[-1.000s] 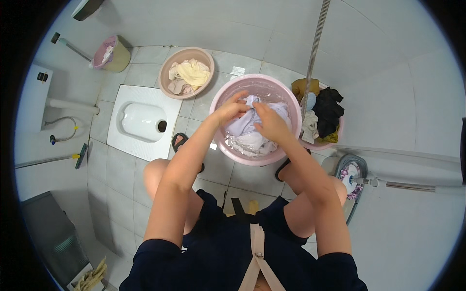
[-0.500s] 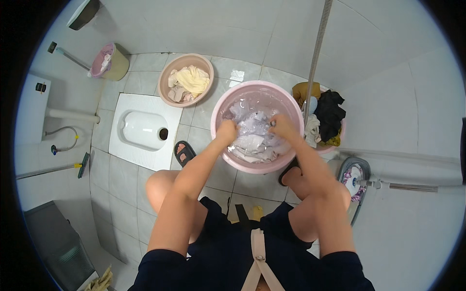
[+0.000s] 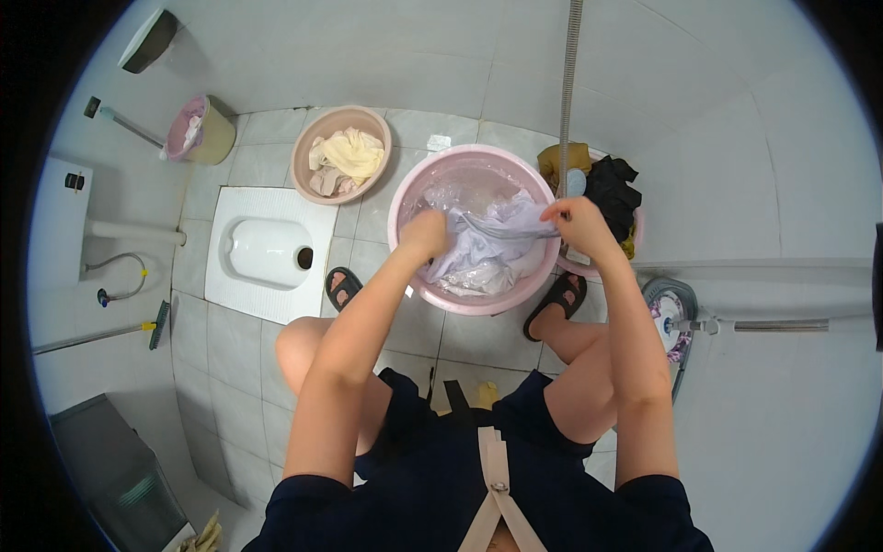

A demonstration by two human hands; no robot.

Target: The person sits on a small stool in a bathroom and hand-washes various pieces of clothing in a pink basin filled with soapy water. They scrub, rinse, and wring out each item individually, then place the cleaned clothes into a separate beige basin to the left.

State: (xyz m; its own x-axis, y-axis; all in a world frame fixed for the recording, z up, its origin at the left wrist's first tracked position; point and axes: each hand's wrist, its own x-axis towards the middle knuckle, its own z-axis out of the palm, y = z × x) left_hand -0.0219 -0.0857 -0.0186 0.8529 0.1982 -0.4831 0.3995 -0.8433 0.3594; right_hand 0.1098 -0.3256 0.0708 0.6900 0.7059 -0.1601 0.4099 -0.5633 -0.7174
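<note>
A pale lavender-white garment (image 3: 492, 241) is stretched between my two hands over a pink washbasin (image 3: 472, 155) of water. My left hand (image 3: 425, 235), at the basin's left side, is closed on one part of the cloth; its fingertips are partly hidden. Past the basin's right rim, my right hand (image 3: 579, 224) pinches a greyish edge of the same garment. Its lower folds still lie in the water, where more whitish wet cloth (image 3: 478, 279) sits near the front wall.
A smaller beige-pink basin (image 3: 302, 175) with cream clothes stands at the back left. Right of the washbasin, another basin (image 3: 641, 241) holds dark and brown clothes. A squat toilet (image 3: 267, 248) lies to the left. A metal shower hose (image 3: 570, 83) hangs behind.
My right hand has moved up and right, drawing the garment's edge out past the rim. The cloth, bunched in the water before, is now spread between my hands. My left hand stays near the left rim.
</note>
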